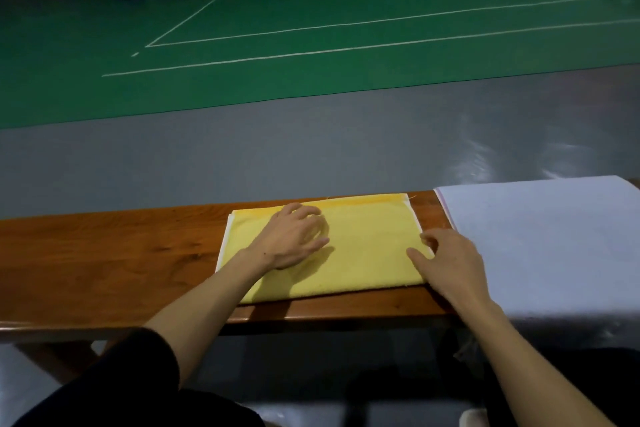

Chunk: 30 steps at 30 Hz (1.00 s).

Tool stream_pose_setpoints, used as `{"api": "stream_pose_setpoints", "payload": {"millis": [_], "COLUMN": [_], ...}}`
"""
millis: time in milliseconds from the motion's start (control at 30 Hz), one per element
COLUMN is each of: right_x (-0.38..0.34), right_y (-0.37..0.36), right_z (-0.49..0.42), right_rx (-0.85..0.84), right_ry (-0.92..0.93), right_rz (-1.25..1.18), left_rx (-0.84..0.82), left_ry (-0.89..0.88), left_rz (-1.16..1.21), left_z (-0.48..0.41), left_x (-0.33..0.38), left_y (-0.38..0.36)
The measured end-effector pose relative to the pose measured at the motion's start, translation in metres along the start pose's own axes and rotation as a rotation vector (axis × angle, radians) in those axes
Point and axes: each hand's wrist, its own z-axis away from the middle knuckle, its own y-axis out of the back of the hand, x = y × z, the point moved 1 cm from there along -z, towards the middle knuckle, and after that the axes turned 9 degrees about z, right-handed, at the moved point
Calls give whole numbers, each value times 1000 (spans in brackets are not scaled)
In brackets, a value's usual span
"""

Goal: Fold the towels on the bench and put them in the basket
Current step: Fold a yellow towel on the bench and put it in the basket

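Resting left hand [294,239] on yellow towel [363,253], fingers loosely curled, spread. Touching its right edge with right hand [450,263], thumb on top; pinch unclear. Folded terry rectangle flat on glossy wooden bench [104,253], beside white towel [536,246].

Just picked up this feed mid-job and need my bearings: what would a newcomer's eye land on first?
The folded yellow towel, bright at the middle of the brown wooden bench, with the left hand resting on it and the right hand at its right edge. Next, the large pale cloth spread over the bench's right end, hanging over the front. Behind, a green court floor with white lines.
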Motion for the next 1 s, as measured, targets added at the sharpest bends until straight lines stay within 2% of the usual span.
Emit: {"api": "stream_pose_setpoints", "payload": {"millis": [100,300,500,733,867,1000], "right_x": [7,7,-3,-10,-11,-8], "right_y": [5,9,7,8,14,17], "right_z": [16,30,29,23,20,19], "right_rx": [-60,-77,-35,-35,-70,-91], "right_ry": [-122,-311,-374,-390,-411,-477], "right_rz": [-27,-40,-4,-13,-99,-293], "left_rx": [-58,-117,-213,-227,-211,-105], "left_ry": [-155,-257,-282,-308,-302,-265], "left_rz": [39,45,-20,-13,-27,16], "left_z": [-44,-120,-157,-173,-174,-170], "left_x": [40,94,102,104,104,103], "left_y": [1,3,-6,-8,-6,1]}}
